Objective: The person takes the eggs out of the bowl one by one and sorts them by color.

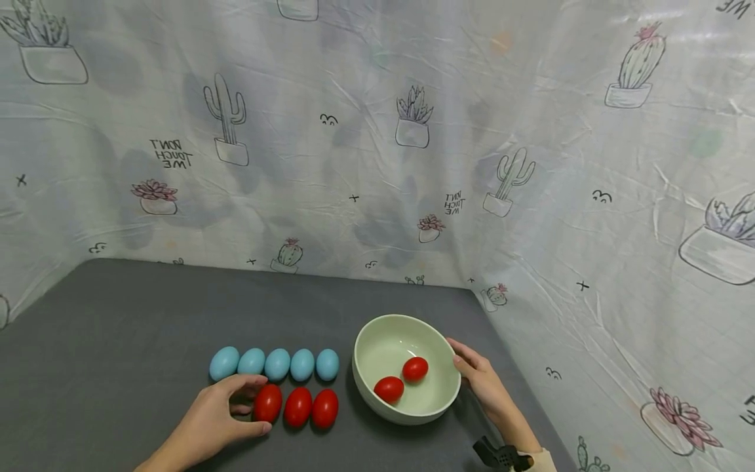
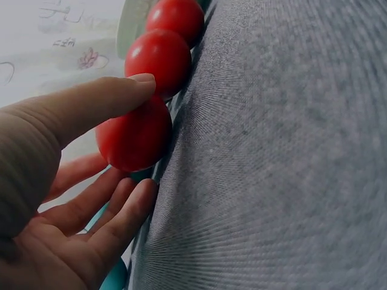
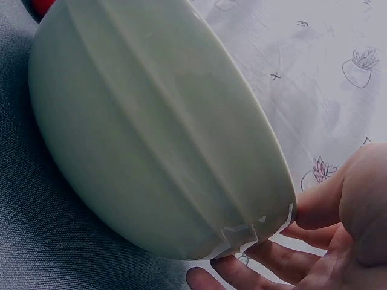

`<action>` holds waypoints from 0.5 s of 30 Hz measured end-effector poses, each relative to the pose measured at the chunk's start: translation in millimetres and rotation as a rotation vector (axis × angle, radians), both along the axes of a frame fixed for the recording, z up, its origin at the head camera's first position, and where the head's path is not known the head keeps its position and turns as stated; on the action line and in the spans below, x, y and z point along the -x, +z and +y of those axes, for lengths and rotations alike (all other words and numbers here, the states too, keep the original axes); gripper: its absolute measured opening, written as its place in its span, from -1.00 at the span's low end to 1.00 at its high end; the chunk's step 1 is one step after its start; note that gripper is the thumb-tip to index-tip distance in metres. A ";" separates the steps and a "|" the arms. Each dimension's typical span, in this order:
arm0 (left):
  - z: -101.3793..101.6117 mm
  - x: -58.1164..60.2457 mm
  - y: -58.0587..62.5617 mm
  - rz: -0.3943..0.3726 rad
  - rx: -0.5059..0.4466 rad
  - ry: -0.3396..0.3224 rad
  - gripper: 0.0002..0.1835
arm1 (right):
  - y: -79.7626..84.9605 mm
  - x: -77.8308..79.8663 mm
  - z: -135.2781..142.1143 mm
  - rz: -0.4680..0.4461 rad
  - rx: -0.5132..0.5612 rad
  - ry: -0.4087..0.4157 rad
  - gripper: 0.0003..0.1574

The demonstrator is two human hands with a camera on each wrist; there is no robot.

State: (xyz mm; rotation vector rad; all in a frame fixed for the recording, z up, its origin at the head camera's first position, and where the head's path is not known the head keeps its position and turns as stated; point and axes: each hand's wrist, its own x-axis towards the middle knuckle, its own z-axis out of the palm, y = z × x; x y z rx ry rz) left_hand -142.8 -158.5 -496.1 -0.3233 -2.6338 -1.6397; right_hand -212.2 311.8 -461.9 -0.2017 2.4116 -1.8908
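Observation:
Three red eggs lie in a short row on the grey table, and my left hand (image 1: 215, 416) is around the leftmost red egg (image 1: 268, 403). Its thumb and fingers are spread on either side; in the left wrist view the thumb overlaps this red egg (image 2: 136, 139), and whether it touches is unclear. The pale green bowl (image 1: 368, 354) stands to the right, holding two red eggs, one nearer (image 1: 389, 389) and one farther (image 1: 415, 369). My right hand (image 1: 486, 387) grips the bowl's right side, thumb at the rim, fingers against the outer wall (image 3: 151, 133).
Several light blue eggs (image 1: 277, 364) form a row just behind the red ones. Grey cloth (image 1: 147, 314) covers the table. A cactus-printed curtain (image 1: 354, 164) closes off the back and the right side. A black strap (image 1: 501, 453) sits on the right wrist.

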 end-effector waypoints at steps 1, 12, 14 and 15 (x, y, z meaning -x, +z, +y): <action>0.1 0.0 -0.2 0.006 -0.003 -0.004 -0.23 | 0.1 -0.4 0.5 -0.002 0.001 0.001 -0.40; -1.6 -1.2 10.0 0.002 0.022 0.000 -0.23 | 2.9 -3.9 2.4 0.002 0.013 0.026 -0.37; -2.5 -3.9 22.0 0.029 0.052 0.035 -0.25 | 3.3 -4.6 1.8 -0.002 0.010 0.035 -0.36; -2.2 -4.9 29.5 0.055 0.060 0.051 -0.27 | 3.2 -4.7 1.7 -0.004 0.008 0.037 -0.36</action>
